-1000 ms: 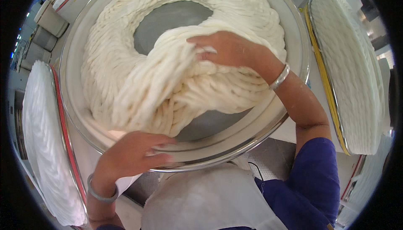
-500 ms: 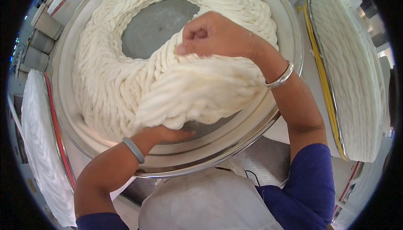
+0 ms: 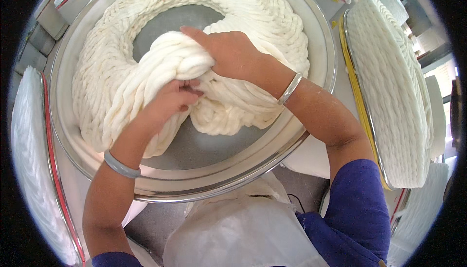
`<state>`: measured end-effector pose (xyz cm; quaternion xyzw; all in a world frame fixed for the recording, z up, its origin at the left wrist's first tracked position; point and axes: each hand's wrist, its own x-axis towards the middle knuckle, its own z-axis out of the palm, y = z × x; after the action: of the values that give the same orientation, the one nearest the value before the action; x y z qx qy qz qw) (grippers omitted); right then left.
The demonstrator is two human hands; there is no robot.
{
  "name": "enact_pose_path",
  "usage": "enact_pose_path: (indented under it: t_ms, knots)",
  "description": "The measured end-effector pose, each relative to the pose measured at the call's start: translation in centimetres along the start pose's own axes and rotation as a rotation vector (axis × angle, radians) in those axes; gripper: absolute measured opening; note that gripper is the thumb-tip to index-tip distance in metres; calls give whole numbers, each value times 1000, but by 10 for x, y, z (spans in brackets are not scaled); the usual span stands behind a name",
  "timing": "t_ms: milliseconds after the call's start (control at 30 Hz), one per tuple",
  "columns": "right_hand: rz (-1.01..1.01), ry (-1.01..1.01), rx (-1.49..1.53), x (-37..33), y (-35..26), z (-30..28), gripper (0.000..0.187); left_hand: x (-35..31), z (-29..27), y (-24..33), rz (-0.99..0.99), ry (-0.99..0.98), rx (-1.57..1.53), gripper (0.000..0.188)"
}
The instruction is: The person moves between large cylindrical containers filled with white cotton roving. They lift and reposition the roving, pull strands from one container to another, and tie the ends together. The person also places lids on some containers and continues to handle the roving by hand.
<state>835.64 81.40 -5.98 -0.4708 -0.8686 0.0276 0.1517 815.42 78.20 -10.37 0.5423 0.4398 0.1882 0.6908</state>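
Thick coils of soft white fibre sliver (image 3: 107, 57) lie in a ring inside a wide round metal-rimmed can (image 3: 194, 182). A bundle of the strands is raised and folded over at the near left part of the ring. My right hand (image 3: 233, 55) is closed on the right end of this fold, one finger stretched along its top. Just below the fold, my left hand (image 3: 172, 99) touches its underside, with half-curled fingers apart and nothing seen between them. A grey band circles my left wrist and a silver bangle my right.
Another can of white sliver (image 3: 389, 96) with a yellow edge stands close on the right. On the left is a can with a red rim and white fibre (image 3: 31, 160). Further cans (image 3: 51, 16) stand behind at the upper left. A white apron (image 3: 238, 228) covers my front.
Both hands have shifted; the left has come up and inward from the can's near edge. The sliver bundle is now folded up toward the middle, baring grey can floor at the near side.
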Motion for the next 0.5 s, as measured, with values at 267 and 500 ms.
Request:
enact_pose_path:
  t_ms: [267,500]
  knots:
    - [-372,75,143,23,-21,-13,69,10,76,8,-222,81,-185,51]
    - [-429,195,344,-23,-20,-81,38,36,71,15,264,209,-849,49]
